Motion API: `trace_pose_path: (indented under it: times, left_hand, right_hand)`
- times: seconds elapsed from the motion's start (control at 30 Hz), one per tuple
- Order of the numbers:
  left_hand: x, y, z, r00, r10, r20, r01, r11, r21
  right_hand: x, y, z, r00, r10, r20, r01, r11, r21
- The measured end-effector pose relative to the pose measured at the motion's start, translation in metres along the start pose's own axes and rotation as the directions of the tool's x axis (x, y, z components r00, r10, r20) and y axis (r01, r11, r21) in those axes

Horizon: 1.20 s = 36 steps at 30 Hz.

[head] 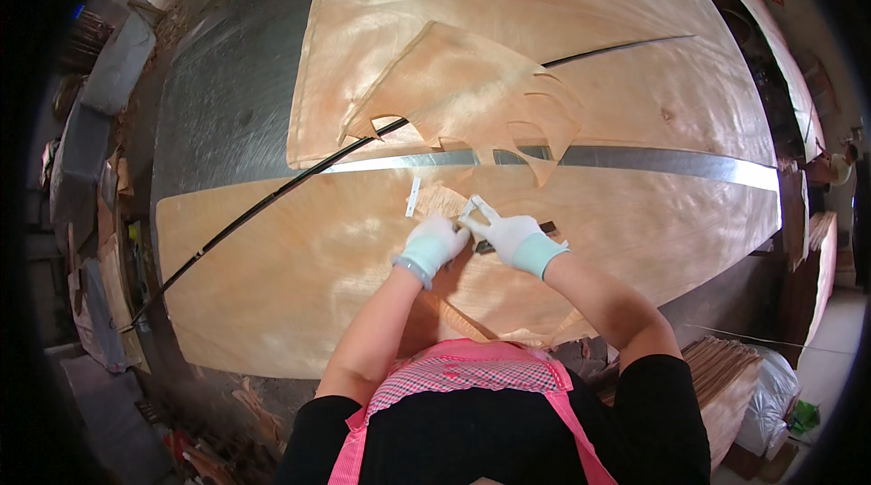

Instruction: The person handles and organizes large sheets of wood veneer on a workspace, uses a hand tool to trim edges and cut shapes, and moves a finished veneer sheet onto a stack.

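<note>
Both hands wear white gloves with pale green cuffs and work close together over a wood veneer sheet (272, 267). My left hand (435, 240) is curled low on the sheet, at the lower edge of a small wrinkled veneer piece (439, 200); whether it grips anything is hidden. At the piece's right edge, my right hand (510, 236) has its thumb and forefinger at a small white strip (468, 208). A dark flat tool (484, 247) shows on both sides of my right palm, its middle covered. Another white strip with dark dots (412, 197) lies left of the piece.
A torn veneer offcut (456, 83) with ragged holes lies across a larger veneer sheet (599, 8) beyond my hands. A long thin black rod (258, 207) runs diagonally over the metal tabletop (224, 77) and passes under the offcut. Stacked veneer (721, 383) stands at lower right.
</note>
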<state>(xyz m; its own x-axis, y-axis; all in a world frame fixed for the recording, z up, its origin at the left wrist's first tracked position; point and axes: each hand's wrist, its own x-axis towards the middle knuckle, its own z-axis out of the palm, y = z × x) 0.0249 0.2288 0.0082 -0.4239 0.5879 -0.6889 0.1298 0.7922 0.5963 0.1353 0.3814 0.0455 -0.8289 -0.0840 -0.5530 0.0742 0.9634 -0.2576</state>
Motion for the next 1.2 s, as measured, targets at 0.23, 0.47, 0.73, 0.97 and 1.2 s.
trace_pose_path:
  times: [0.23, 0.47, 0.73, 0.97, 1.2]
  left_hand:
    - [-0.023, -0.023, -0.025, 0.92, 0.044, -0.389, -0.28, 0.769, -0.575]
    - [0.059, 0.008, -0.109, 0.93, -0.095, -0.356, -0.357, 0.002, -0.934]
    - [0.116, 0.065, -0.136, 0.956, -0.278, -0.094, -0.021, 0.255, -0.967]
    - [0.109, 0.111, -0.159, 0.892, 0.052, -0.449, -0.452, 0.11, -0.885]
    - [0.108, 0.064, -0.146, 0.964, -0.002, -0.265, -0.249, 0.336, -0.908]
  right_hand:
    - [-0.003, -0.007, 0.005, 0.986, 0.015, -0.163, 0.009, 0.99, 0.141]
    - [-0.03, -0.027, 0.054, 0.872, 0.211, -0.442, 0.012, 0.893, 0.45]
    - [-0.058, -0.01, 0.069, 0.77, 0.342, -0.538, 0.073, 0.791, 0.607]
    - [-0.066, -0.006, 0.073, 0.75, 0.409, -0.52, 0.039, 0.757, 0.653]
    - [-0.064, -0.004, 0.07, 0.766, 0.384, -0.516, 0.063, 0.754, 0.654]
